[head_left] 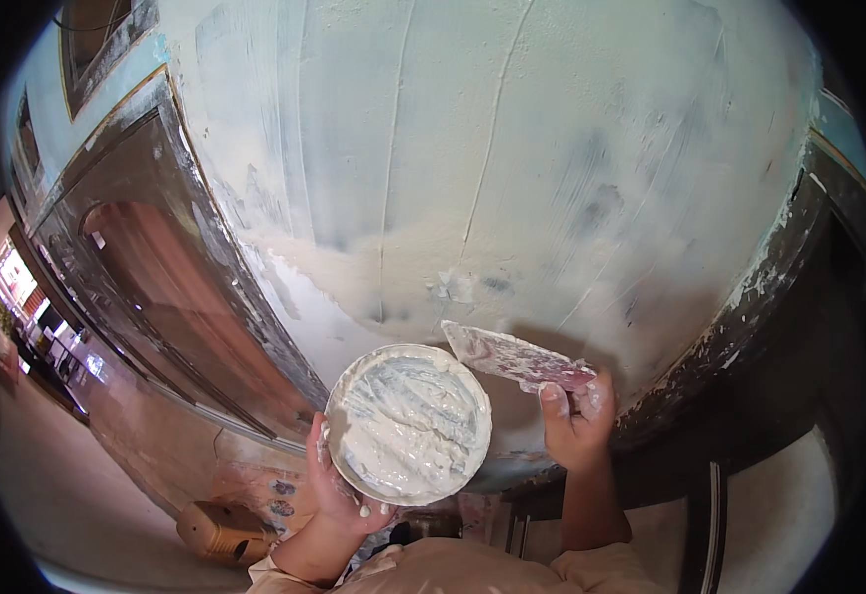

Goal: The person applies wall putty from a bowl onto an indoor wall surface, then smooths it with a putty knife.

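Observation:
My left hand (336, 495) is closed on the left rim and underside of a round shallow bowl (331, 421), with white paste smeared on its fingers. Wet white putty (423, 436) coats the inside of the bowl, with streaks of the base showing through. To the right, my right hand (581, 421) grips one end of a flat, putty-crusted scraper blade (512, 358). The blade is raised above the bowl's right rim, close to the wall. Directly ahead stands a pale green wall (453, 129) with uneven white patches and long vertical ridges.
A dark wooden door (151, 257) with a paint-splashed frame stands left; another dark frame (750, 307) borders the wall at right. On the floor lie a tan container (223, 532) and a stained sheet (269, 490). Far left, an opening (32, 307) shows a brighter area.

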A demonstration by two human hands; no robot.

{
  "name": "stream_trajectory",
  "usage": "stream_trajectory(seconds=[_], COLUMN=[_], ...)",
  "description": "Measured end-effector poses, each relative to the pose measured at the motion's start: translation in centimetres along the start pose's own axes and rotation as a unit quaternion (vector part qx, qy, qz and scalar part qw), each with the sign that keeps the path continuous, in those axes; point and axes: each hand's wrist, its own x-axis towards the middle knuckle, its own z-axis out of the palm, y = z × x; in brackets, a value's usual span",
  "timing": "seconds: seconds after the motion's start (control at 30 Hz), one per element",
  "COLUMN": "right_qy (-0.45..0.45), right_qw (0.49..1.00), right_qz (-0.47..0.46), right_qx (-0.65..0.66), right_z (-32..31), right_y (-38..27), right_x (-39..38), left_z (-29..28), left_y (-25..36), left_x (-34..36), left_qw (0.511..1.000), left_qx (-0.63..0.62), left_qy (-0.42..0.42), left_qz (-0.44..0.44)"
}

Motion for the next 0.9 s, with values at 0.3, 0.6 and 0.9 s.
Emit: stream_trajectory(seconds=[0.3,0.6,0.9], right_qy=[-0.101,-0.093,0.068], right_qw=[0.986,0.968,0.987], right_qz=[-0.076,0.014,0.105], right_qx=[-0.106,-0.231,0.104], right_z=[0.8,0.2,7.6], right_y=[-1.1,-4.6,-7.8], right_x=[0.9,2.5,2.9], left_z=[0.2,-0.2,-8.6], left_y=[1.5,5.0,6.8], left_x=[0.1,0.7,2.9], left_qw=[0.997,0.998,0.926], left_qx=[0.025,-0.013,-0.080], left_qy=[0.039,-0.042,-0.359], left_qz=[0.054,0.035,-0.079])
